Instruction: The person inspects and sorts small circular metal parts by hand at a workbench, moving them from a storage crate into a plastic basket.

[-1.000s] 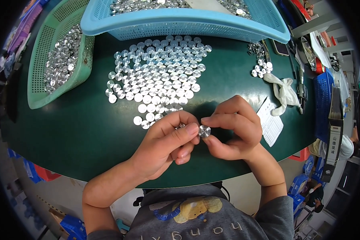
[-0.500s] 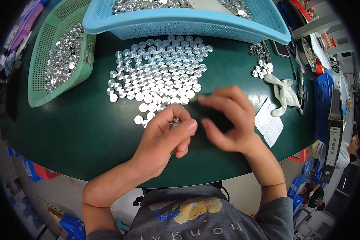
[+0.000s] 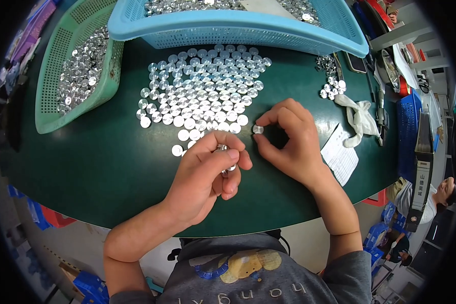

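Observation:
My right hand (image 3: 291,139) pinches one small round silvery metal disc (image 3: 258,129) between thumb and forefinger, just right of the laid-out discs. My left hand (image 3: 207,164) is curled around several more shiny metal pieces (image 3: 231,168), partly hidden by its fingers. Beyond it, many silvery discs (image 3: 202,96) lie face up in close rows on the dark green table (image 3: 111,172). The lowest of these discs are partly covered by my left hand.
A blue basket (image 3: 248,25) of metal pieces stands at the back, a green basket (image 3: 114,66) at the left. Toward the right are a small pile of pieces (image 3: 332,87), a white cloth (image 3: 358,116), a paper slip (image 3: 340,154) and a phone (image 3: 356,63). A person (image 3: 430,197) sits far right.
A disc now shows clearly between my right thumb and forefinger, which have closed together. My left fingers have shifted slightly, showing more of the pieces inside.

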Demonstrator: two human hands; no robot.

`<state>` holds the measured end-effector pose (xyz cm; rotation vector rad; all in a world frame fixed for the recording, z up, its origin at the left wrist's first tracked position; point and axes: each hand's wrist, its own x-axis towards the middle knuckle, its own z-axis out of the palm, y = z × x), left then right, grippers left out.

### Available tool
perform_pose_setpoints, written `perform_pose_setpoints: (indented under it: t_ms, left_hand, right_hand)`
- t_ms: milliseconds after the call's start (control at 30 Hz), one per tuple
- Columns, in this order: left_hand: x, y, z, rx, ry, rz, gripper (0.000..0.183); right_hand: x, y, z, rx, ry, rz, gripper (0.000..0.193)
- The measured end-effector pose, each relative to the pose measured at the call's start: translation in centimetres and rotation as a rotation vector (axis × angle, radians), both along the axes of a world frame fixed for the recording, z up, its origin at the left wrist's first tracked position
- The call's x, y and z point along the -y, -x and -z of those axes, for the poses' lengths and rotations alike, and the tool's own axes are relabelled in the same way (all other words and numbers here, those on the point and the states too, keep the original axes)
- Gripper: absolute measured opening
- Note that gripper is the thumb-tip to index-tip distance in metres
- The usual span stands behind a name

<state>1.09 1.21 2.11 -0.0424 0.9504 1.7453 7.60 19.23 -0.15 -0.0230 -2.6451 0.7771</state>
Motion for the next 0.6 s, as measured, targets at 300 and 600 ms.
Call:
perform_pose_setpoints:
  t_ms: [300,600]
  left_hand:
    - [-0.1,-0.3,0.2,0.062,-0.013,0.056,0.022]
    - [0.0,-0.3,0.3,0.096,-0.091,0.133,0.024]
  right_hand:
    - [0.8,-0.8,-1.8,-0.121,0.488,-0.244,0.024]
    - [0.8,-0.8,-2.1,-0.119,0.504,-0.279,0.024]
